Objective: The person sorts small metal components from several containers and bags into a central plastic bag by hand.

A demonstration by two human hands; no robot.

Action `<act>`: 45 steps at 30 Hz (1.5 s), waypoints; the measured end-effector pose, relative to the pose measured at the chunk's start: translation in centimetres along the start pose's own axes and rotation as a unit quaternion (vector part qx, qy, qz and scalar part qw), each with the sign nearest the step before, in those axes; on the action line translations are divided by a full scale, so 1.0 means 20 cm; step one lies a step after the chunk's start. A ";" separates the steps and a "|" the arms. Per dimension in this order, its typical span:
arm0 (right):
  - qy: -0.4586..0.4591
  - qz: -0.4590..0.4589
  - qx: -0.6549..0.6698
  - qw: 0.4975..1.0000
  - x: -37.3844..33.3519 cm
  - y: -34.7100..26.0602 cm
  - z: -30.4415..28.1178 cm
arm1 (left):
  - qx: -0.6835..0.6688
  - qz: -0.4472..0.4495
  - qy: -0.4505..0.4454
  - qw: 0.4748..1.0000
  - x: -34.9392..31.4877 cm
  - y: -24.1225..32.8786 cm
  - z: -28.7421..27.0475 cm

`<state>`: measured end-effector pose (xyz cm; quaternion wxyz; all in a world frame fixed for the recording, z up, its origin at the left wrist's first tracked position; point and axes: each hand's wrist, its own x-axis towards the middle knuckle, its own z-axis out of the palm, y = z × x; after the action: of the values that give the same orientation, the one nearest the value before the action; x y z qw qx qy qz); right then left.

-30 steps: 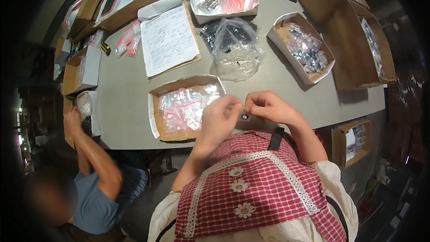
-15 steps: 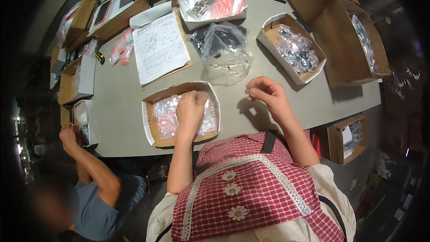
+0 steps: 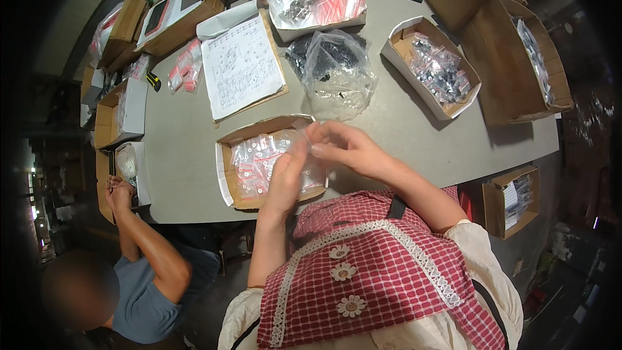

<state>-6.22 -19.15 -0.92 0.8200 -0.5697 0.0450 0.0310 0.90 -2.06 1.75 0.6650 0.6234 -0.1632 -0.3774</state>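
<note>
Above the right part of a shallow cardboard box (image 3: 224,185), my two hands meet. My left hand (image 3: 287,178) is closed, pinching a small clear plastic bag (image 3: 303,131) at its top. The fingers of my right hand (image 3: 346,148) are bent in close to the bag's opposite side; whether they grip it is hard to see. Small zip bags (image 3: 262,162) with red strips and white ring-shaped pieces fill much of the box. Just beyond my right hand lies a larger clear bag (image 3: 343,94) with black pieces in it.
A box of black parts in bags (image 3: 437,68) stands to the right, a box of red-edged bags (image 3: 317,6) at the back. Printed sheets (image 3: 240,68) lie on a board. Tall cartons (image 3: 505,58) line the right edge. At left, another person's hands (image 3: 118,193) reach a box.
My right hand has come left to join my left hand. My left hand has risen from among the small bags with one in its fingers. The view has shifted slightly.
</note>
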 end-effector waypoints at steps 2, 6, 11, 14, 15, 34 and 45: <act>0.016 0.043 0.063 0.997 0.00 -0.03 0.01 | -0.064 -0.029 -0.034 0.997 -0.03 0.01 0.02; -0.006 0.086 0.062 0.994 -0.05 -0.07 -0.04 | 0.005 0.008 0.046 0.999 -0.03 0.01 0.01; -0.007 0.122 0.002 0.993 -0.09 -0.10 -0.05 | 0.284 0.062 0.157 0.944 -0.02 0.02 0.04; -0.003 0.105 -0.030 0.994 -0.10 -0.10 -0.05 | 0.393 0.214 0.202 0.871 0.00 0.02 0.04; -0.003 0.096 -0.038 0.995 -0.11 -0.10 -0.05 | 0.367 0.173 0.149 0.902 -0.01 0.05 0.04; 0.186 -0.099 -0.294 0.932 -0.10 -0.07 -0.01 | 0.473 0.315 0.142 0.810 0.02 0.02 0.15; 0.187 -0.130 -0.448 0.865 0.21 0.05 -0.28 | 0.452 0.280 0.129 0.837 0.06 -0.09 0.05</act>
<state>-2.31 -24.02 -4.17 0.4496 -0.8714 0.1045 -0.1660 0.40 -3.52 -0.11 0.4015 0.8254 -0.3961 0.0248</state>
